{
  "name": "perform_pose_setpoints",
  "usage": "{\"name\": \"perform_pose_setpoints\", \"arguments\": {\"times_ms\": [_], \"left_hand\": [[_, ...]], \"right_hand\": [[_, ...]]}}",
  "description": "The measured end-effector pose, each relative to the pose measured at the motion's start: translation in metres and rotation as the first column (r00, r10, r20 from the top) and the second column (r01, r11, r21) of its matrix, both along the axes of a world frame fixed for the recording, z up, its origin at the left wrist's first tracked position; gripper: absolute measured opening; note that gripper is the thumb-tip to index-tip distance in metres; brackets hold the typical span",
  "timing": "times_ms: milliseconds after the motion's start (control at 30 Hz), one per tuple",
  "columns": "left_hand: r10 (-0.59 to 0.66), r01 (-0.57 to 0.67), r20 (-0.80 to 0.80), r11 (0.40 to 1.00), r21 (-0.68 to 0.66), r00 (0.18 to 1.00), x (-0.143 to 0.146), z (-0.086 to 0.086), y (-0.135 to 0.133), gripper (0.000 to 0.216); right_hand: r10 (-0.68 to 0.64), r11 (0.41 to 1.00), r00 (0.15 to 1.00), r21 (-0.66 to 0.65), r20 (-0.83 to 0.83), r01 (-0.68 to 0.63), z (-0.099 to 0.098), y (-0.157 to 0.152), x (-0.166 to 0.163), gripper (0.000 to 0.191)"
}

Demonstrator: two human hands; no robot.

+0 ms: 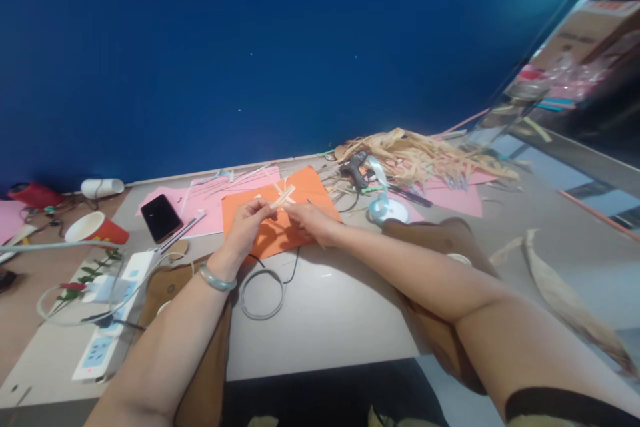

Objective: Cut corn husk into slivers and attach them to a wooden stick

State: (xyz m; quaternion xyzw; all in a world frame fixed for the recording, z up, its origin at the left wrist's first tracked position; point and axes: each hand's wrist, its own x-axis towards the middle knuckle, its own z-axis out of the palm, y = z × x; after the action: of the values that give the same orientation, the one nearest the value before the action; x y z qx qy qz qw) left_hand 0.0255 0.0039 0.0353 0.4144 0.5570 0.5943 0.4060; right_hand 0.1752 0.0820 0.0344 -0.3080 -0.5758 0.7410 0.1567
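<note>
Your left hand (pixel 249 219) and right hand (pixel 311 220) are bare, as are both forearms. Around your left wrist sits a closed, rounded bangle (pixel 216 279), greyish green with a glossy surface. A broad black sleeve edge (pixel 560 403) encircles your right upper arm.

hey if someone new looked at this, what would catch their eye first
Probably the deep blue wall filling the upper part of the view, then the bright orange sheet near the middle. Above that sheet, the left hand pinches pale strips, with the right hand close against them. Farther right, a tangled heap of straw-coloured strips lies along the wall.
</note>
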Motion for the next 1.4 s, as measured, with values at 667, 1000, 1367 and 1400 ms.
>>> {"name": "perform_pose_setpoints", "arguments": {"times_ms": [667, 1000, 1367, 1400], "left_hand": [[-0.069, 0.075, -0.143, 0.997, 0.033, 0.987, -0.004, 0.004, 0.000, 0.019], [0.022, -0.021, -0.016, 0.999, 0.027, 1.000, -0.003, 0.000, 0.001, 0.019], [-0.077, 0.078, -0.143, 0.997, 0.005, 0.987, 0.000, -0.004, 0.002, 0.022], [-0.076, 0.079, -0.149, 0.997, 0.013, 0.986, 0.000, -0.003, 0.002, 0.023]], "right_hand": [[0.235, 0.907, 0.960, -0.320, -0.156, -0.274, 0.019, -0.001, 0.009, 0.051], [-0.097, 0.980, 0.985, -0.184, -0.143, 0.070, 0.019, 0.010, 0.010, 0.056], [0.085, 0.996, 0.994, -0.031, 0.067, -0.083, 0.001, -0.008, -0.002, 0.051], [0.117, 0.991, 0.992, -0.070, 0.055, -0.114, 0.004, -0.007, -0.001, 0.051]]}}
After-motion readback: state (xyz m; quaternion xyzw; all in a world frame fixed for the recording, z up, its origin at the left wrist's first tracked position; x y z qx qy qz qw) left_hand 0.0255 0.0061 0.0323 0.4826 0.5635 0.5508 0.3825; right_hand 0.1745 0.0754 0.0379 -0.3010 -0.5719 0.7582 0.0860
